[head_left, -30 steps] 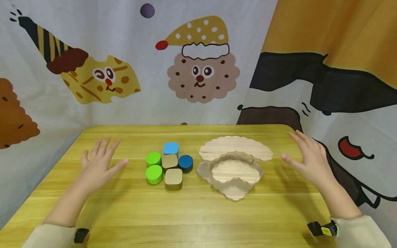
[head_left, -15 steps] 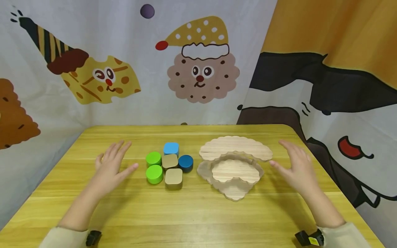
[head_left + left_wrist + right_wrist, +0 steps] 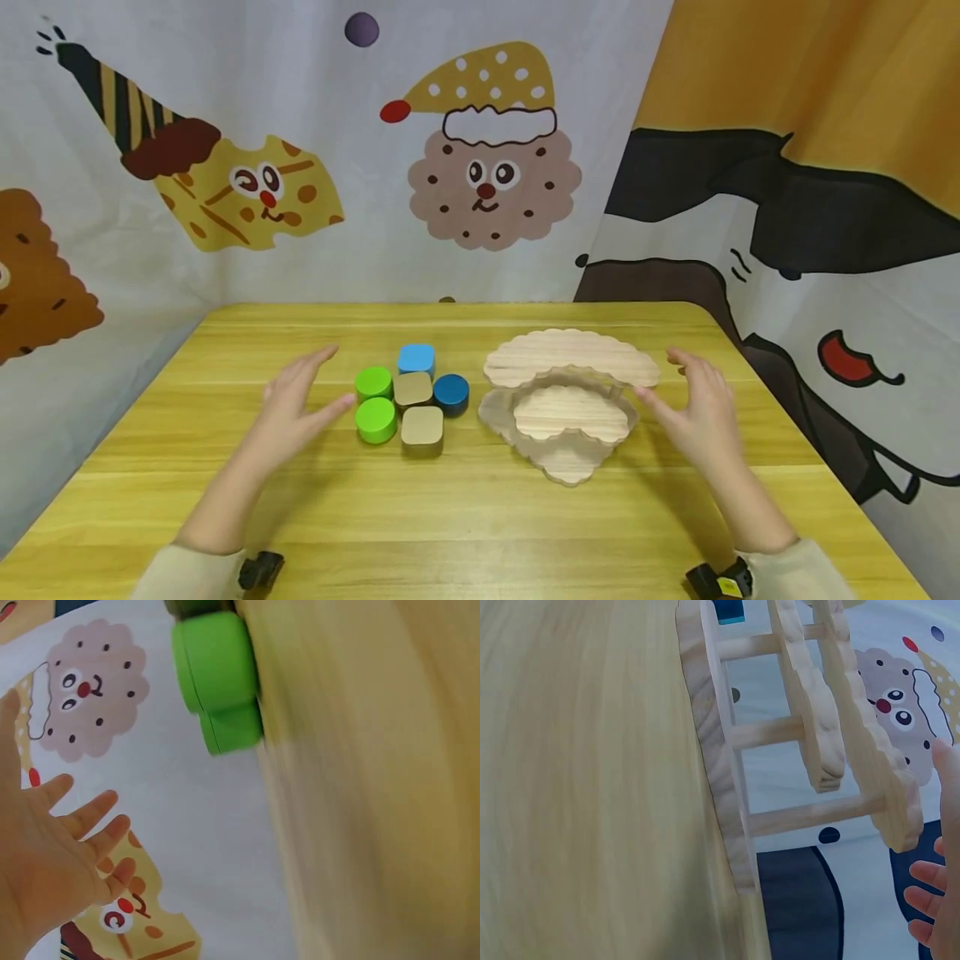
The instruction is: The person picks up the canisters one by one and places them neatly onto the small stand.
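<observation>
My left hand [image 3: 291,408] hovers with fingers extended just left of two round green blocks [image 3: 376,420], its thumb tip close to them. Beside these stand two tan rounded-square blocks [image 3: 422,427], a light blue block [image 3: 416,358] and a round dark blue block [image 3: 452,394]. On the right, my right hand [image 3: 701,408] holds nothing, its thumb near a wooden stand with scalloped tiers [image 3: 572,357]. Seen from the side in the right wrist view, the stand's tiers rise on wooden posts [image 3: 769,733] from a base [image 3: 712,735]. In the left wrist view the left fingers [image 3: 105,838] are spread.
Everything stands on a yellow wood-grain table [image 3: 465,525]. Behind it hangs a white cloth [image 3: 360,167] printed with cartoon food figures. A black camera is strapped at each wrist, near the light sleeves [image 3: 191,575].
Both hands have moved inward, the left one to the right toward the green blocks, the right one to the left toward the wooden stand. The blocks and stand have stayed put.
</observation>
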The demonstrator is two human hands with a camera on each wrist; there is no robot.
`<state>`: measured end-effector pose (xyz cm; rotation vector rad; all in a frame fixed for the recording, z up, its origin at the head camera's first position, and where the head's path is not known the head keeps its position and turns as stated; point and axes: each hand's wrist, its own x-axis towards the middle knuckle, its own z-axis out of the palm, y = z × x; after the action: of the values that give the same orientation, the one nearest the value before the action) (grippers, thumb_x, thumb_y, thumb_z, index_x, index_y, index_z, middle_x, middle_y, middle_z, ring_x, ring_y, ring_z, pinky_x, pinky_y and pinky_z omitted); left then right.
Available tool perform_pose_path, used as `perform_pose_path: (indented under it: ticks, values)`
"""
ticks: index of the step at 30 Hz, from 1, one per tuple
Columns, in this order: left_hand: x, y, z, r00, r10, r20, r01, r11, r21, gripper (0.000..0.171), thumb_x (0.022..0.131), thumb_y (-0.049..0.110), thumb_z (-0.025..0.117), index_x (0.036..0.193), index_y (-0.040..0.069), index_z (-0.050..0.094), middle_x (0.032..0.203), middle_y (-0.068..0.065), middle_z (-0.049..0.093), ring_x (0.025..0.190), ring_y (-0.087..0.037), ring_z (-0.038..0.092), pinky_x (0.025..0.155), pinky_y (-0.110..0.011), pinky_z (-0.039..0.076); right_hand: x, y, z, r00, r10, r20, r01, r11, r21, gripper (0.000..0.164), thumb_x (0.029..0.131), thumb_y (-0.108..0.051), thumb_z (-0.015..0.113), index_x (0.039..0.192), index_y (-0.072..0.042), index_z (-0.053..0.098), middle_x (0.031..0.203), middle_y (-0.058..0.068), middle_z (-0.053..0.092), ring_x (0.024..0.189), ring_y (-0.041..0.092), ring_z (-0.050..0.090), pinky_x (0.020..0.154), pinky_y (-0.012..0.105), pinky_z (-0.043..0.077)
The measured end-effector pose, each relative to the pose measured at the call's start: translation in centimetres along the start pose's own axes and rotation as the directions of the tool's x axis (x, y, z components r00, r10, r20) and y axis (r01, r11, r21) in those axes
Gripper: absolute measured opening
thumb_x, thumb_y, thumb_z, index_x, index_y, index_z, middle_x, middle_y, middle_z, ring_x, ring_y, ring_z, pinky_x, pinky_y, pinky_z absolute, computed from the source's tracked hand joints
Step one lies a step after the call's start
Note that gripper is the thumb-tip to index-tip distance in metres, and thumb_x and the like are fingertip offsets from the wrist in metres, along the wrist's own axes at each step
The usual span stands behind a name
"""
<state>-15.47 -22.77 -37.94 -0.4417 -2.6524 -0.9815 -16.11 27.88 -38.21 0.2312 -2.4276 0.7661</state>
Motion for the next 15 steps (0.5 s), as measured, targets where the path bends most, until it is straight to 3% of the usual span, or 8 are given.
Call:
perform_pose_path:
  ticks: [4, 10, 15]
  values:
    - [0.1, 0.0, 0.6, 1.000, -0.029, 0.012, 0.029, 0.998, -0.062, 0.072, 0.090, 0.034, 0.068, 0.146, 0.003, 0.035, 0.141, -0.022, 0.042, 0.128, -0.045, 0.032, 0.097, -0.068, 0.015, -0.1, -0.2, 0.6, 1.000, 0.004, -0.028, -0.003, 1.000, 0.019, 0.068, 0.080, -0.028, 0.079, 0.130, 0.006, 0.049, 0.116, 0.023, 0.056, 0.102, 0.040, 0.048, 0.088, 0.054, 0.030]
    - [0.1, -0.3, 1.3, 0.996, -0.078, 0.033, 0.082, 0.989, -0.127, 0.068, 0.089, 0.027, 0.070, 0.142, -0.001, 0.039, 0.134, -0.022, 0.047, 0.118, -0.038, 0.042, 0.095, -0.061, 0.031, -0.2, -0.1, 1.3, 0.999, 0.017, -0.048, -0.015, 1.000, 0.026, 0.071, 0.077, -0.030, 0.081, 0.129, 0.006, 0.049, 0.113, 0.021, 0.056, 0.102, 0.039, 0.048, 0.088, 0.054, 0.031]
    - [-0.3, -0.6, 1.8, 0.991, -0.114, 0.065, 0.124, 0.977, -0.172, 0.065, 0.089, 0.027, 0.070, 0.140, -0.001, 0.041, 0.128, -0.022, 0.051, 0.115, -0.036, 0.046, 0.096, -0.057, 0.033, -0.2, -0.1, 1.8, 0.998, 0.032, -0.060, -0.030, 0.999, 0.030, 0.070, 0.074, -0.027, 0.083, 0.127, 0.006, 0.051, 0.110, 0.021, 0.057, 0.101, 0.040, 0.048, 0.087, 0.054, 0.032]
